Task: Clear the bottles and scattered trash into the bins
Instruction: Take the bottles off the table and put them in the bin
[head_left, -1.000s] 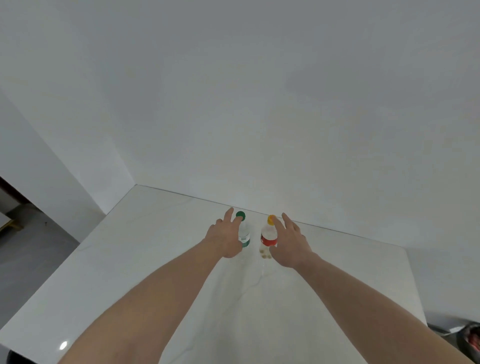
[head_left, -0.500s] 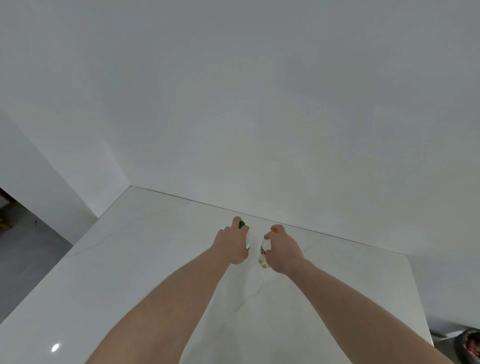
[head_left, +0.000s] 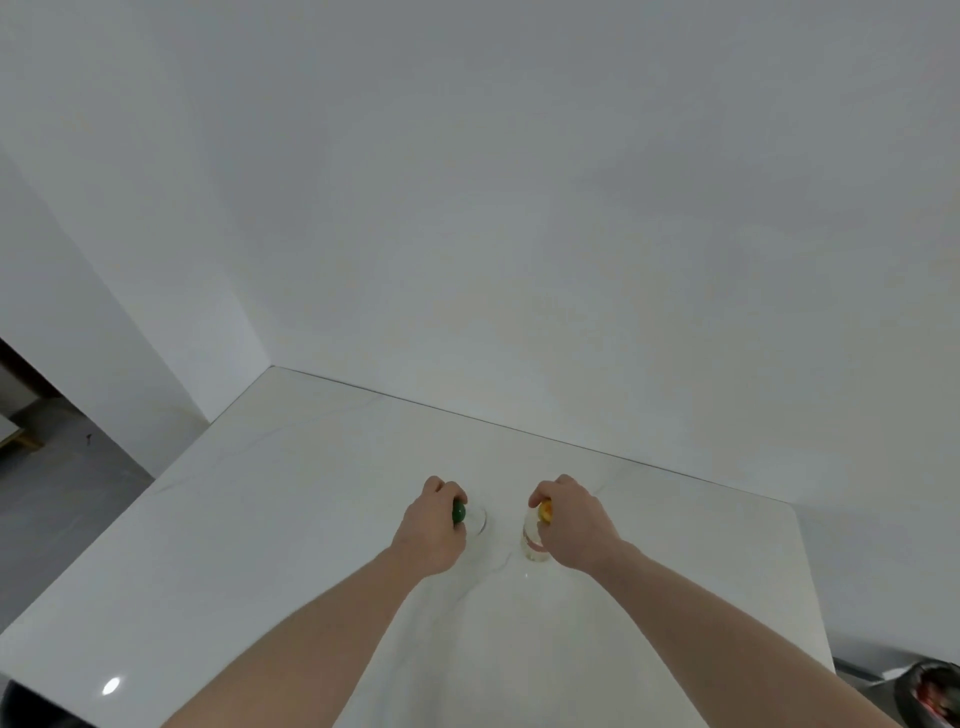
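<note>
Two small clear plastic bottles are in my hands over the white marble table (head_left: 260, 519), near the wall. My left hand (head_left: 431, 530) grips the green-capped bottle (head_left: 467, 515); its cap shows beside my fingers and most of its body is hidden. My right hand (head_left: 574, 525) grips the orange-capped bottle (head_left: 535, 540), whose cap peeks out under my thumb and whose clear base shows below. Whether either bottle still touches the table cannot be told.
A plain white wall runs along the table's far edge. The table ends at the left over a grey floor (head_left: 62, 483). A dark round bin (head_left: 930, 691) with something red inside sits at the bottom right corner, beyond the table's right edge.
Both hands went from open and reaching to curled round the bottles. The two bottles have since drawn apart and closer to me.
</note>
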